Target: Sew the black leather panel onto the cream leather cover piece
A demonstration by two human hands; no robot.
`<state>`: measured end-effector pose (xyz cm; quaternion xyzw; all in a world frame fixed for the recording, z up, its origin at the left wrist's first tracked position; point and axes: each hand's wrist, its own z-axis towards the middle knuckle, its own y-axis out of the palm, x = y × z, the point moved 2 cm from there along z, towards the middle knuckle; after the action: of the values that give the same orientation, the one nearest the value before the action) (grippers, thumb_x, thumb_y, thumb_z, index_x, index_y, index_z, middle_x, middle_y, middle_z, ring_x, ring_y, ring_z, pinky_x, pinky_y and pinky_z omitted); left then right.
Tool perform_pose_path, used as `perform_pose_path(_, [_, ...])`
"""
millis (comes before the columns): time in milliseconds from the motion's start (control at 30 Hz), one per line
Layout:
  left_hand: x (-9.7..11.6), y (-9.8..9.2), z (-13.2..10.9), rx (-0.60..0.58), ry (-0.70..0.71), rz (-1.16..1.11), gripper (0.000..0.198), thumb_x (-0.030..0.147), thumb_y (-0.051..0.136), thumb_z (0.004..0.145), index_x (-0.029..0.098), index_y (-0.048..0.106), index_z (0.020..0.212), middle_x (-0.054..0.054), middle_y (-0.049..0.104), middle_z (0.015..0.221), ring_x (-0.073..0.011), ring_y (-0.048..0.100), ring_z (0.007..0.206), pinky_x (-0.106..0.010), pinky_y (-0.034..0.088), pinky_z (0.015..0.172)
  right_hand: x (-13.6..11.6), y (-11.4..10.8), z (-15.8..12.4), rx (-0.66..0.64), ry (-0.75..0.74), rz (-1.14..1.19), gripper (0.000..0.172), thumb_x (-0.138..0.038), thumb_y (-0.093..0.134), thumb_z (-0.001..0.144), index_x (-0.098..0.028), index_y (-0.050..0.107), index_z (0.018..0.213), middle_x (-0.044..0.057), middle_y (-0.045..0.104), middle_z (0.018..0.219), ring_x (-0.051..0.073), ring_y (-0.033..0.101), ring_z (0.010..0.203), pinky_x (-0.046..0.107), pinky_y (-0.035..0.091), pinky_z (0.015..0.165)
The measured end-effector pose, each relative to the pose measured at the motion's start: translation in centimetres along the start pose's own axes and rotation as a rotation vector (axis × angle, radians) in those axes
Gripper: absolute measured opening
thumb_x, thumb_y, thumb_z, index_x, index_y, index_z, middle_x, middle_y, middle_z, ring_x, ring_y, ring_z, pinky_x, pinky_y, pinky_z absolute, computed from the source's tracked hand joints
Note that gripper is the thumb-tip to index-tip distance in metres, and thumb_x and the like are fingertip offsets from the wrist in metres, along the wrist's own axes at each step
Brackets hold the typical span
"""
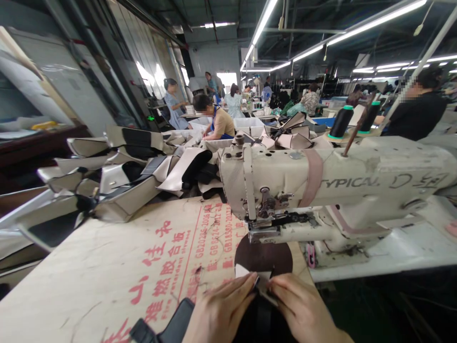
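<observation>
My left hand (pixel 223 305) and my right hand (pixel 303 305) are close together at the bottom, just in front of the sewing machine (pixel 271 186). Both pinch the edges of a small beige and black sewn piece (pixel 266 275); its lower part is dark and runs down between my wrists. Beyond my fingertips, a dark brown round pad (pixel 263 252) lies under the machine's narrow arm. A black strap-like part (pixel 174 321) pokes out left of my left hand. My fingers hide much of the piece, so its full shape cannot be made out.
Beige and black sewn pieces (pixel 124 190) are heaped along the back left of the plywood table (pixel 143 257), which bears red print. Black thread spools (pixel 342 122) stand behind the machine. A co-worker in tan (pixel 223 124) sits beyond the heap; another in black (pixel 414 112) is at right.
</observation>
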<state>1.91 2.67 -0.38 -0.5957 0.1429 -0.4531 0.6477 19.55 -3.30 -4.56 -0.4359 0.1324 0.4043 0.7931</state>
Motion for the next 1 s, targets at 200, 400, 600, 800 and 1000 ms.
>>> perform_pose_path(200, [0.1,-0.9,0.3,0.019,0.19,-0.004,0.029,0.018,0.049,0.086,0.022,0.06,0.112,0.001,0.07,0.104,-0.0096,0.066,0.091,-0.013,0.05,0.083,0.7,-1.0,0.9,-0.287,-0.098,0.005,0.027,-0.012,0.035,0.093,-0.013,0.053,0.114,0.007,0.06,0.102,0.016,0.056,0.092,0.027,0.051,0.08])
perform_pose_path(400, [-0.2,-0.6,-0.9,-0.004,0.252,0.003,0.038,0.011,0.039,0.087,0.02,0.053,0.121,-0.004,0.068,0.107,-0.0118,0.064,0.097,-0.018,0.05,0.086,1.0,-1.2,2.0,-0.408,-0.1,0.041,0.029,-0.011,0.036,0.093,-0.015,0.051,0.117,0.005,0.059,0.105,0.016,0.054,0.094,0.027,0.049,0.082])
perform_pose_path(600, [-0.5,0.3,-1.3,-0.099,0.266,0.0,0.042,0.004,0.035,0.083,0.017,0.05,0.121,-0.005,0.066,0.108,-0.0118,0.061,0.098,-0.02,0.047,0.09,1.4,-0.9,2.0,-0.476,-0.121,0.045,0.027,-0.013,0.041,0.092,-0.015,0.051,0.118,0.005,0.059,0.104,0.014,0.054,0.095,0.024,0.049,0.081])
perform_pose_path(800, [0.1,-0.6,-0.2,-0.062,0.28,-0.007,0.035,0.006,0.034,0.085,0.018,0.056,0.11,-0.003,0.069,0.097,-0.0106,0.064,0.087,-0.017,0.049,0.083,1.2,-1.2,1.7,-0.397,-0.086,0.088,0.026,-0.01,0.034,0.094,-0.015,0.05,0.114,0.006,0.057,0.109,0.014,0.052,0.101,0.026,0.047,0.087])
perform_pose_path(1000, [0.3,-1.3,0.1,-0.081,0.313,0.049,0.029,0.015,0.032,0.092,0.019,0.055,0.11,-0.001,0.069,0.096,-0.0097,0.063,0.086,-0.015,0.048,0.079,0.9,-1.0,1.8,-0.366,-0.119,0.084,0.025,-0.012,0.032,0.093,-0.015,0.052,0.108,0.006,0.059,0.102,0.014,0.055,0.093,0.025,0.048,0.079])
